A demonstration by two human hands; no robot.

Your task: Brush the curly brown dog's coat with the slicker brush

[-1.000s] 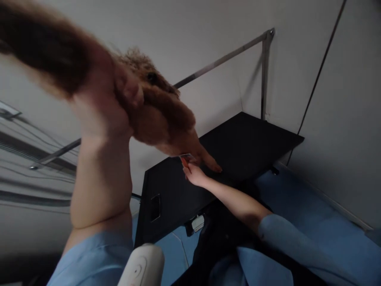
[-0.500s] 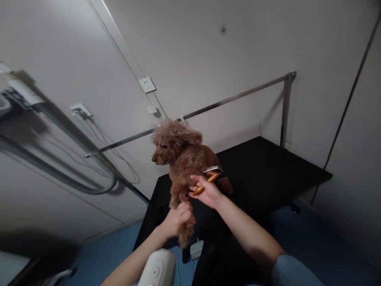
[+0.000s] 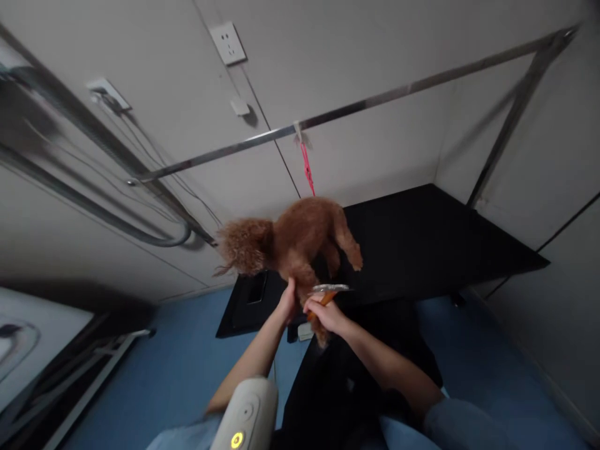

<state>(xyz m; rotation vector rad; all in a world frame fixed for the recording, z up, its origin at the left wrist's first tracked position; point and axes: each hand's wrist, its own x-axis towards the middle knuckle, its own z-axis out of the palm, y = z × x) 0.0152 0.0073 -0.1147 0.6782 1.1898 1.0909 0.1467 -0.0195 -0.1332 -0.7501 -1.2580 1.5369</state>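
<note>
A curly brown dog [image 3: 307, 228] stands near the front edge of a black grooming table [image 3: 398, 250], its head lowered to the left. My left hand [image 3: 287, 302] is closed round the upper part of its front leg, thumb on the near side. That leg sticks out past the table edge, its paw [image 3: 321, 335] hanging down. In my right hand [image 3: 329, 315] is a slicker brush [image 3: 332, 288] with an orange-brown wooden handle, its metal head uppermost, beside the same leg. Whether the pins touch the fur I cannot tell.
A metal bar [image 3: 375, 100] spans the table's back, with a pink strap [image 3: 307, 165] hanging to the dog's back. A dark grey hose [image 3: 94, 203] curves at left. A pale device with a yellow light [image 3: 248, 409] sits low in front of me.
The dog has turned its head down and its hindquarters are raised. My left hand has moved up the front leg from near the paw. My right hand and the brush have come down beside the leg.
</note>
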